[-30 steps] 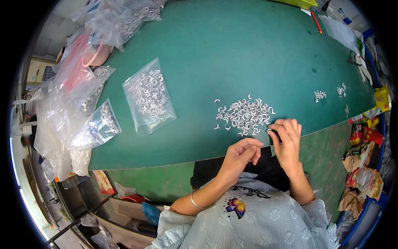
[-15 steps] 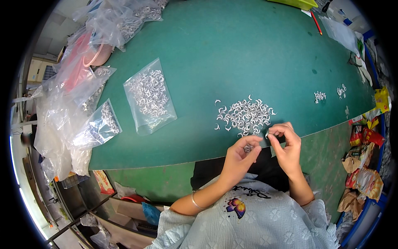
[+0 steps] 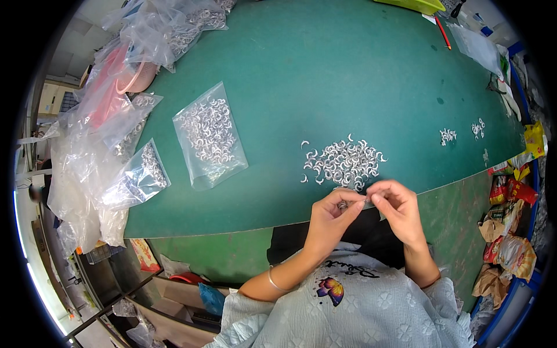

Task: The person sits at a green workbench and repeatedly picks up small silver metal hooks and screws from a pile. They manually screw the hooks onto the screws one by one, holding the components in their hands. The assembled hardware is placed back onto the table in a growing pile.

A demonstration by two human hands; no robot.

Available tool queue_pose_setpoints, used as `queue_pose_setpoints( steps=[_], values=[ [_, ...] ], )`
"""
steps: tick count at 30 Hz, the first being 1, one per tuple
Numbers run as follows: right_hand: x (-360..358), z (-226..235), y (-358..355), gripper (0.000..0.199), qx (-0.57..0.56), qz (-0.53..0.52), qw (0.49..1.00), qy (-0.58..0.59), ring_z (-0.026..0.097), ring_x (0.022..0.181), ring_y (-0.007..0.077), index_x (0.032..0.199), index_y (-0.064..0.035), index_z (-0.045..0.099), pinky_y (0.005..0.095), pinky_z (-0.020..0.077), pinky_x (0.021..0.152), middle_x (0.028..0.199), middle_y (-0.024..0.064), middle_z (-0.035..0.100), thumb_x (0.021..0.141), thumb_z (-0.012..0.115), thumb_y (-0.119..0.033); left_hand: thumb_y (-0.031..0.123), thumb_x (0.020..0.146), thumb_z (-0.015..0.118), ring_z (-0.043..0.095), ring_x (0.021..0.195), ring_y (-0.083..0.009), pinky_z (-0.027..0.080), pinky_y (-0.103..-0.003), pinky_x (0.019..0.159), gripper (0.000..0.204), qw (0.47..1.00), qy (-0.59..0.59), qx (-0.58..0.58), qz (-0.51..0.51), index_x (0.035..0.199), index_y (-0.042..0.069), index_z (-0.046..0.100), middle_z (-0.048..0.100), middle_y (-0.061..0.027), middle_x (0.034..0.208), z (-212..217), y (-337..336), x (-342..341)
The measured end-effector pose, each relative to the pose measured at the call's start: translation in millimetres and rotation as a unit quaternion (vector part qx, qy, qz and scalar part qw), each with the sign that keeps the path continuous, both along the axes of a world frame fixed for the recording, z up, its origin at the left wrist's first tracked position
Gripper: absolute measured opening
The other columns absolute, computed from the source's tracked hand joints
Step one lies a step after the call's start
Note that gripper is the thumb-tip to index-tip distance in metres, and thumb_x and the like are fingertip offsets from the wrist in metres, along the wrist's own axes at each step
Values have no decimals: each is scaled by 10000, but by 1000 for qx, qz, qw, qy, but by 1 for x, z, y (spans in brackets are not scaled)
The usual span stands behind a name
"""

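Beside one crescent pile [image 3: 345,162], the left hand [image 3: 331,217] grasps silvery pieces [image 3: 342,205]; the right hand [image 3: 400,211], grip unclear.

Both my arms are bare from the elbows down and reach toward the green table [image 3: 261,203]. My left forearm [image 3: 296,268] slants inward to its near edge; my right forearm [image 3: 420,265] rises more steeply toward it. Both wrists sit on my body's side of that edge. My left hand [image 3: 326,223] is at the edge, loosely cupped, fingers curled, index tip and thumb tip close together and directed to my right. My right hand [image 3: 402,216] is at the same edge, fingers bent, index and thumb drawn in toward the left fingertips. The two sets of fingertips are just beside each other; actual contact cannot be determined.
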State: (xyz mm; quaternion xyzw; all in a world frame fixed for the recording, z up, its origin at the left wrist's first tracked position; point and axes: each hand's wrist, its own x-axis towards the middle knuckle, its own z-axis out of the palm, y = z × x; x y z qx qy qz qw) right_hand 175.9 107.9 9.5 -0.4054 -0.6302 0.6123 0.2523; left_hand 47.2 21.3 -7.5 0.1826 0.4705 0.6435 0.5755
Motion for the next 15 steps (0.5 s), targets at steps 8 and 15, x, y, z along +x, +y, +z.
queue_pose_setpoints(
  steps=[8, 15],
  values=[
    [-21, -12, 24, 164, 421, -39, 889, -178, 505, 813, 263, 868, -22, 572, 341, 379, 707, 875, 98, 558, 713, 618, 4, 62, 839, 572, 459, 685, -76, 378, -205, 619, 123, 990, -132, -36, -18, 939, -8, 569, 580, -60, 891, 1, 0, -4],
    [-28, -14, 24, 175, 449, -16, 872, -195, 509, 783, 259, 845, -28, 561, 352, 375, 683, 841, 82, 565, 690, 616, 31, 79, 850, 563, 519, 727, -101, 431, -229, 685, 179, 990, -135, -34, -16, 1003, -15, 559, 582, -60, 848, 1, -1, -4]
  ],
)
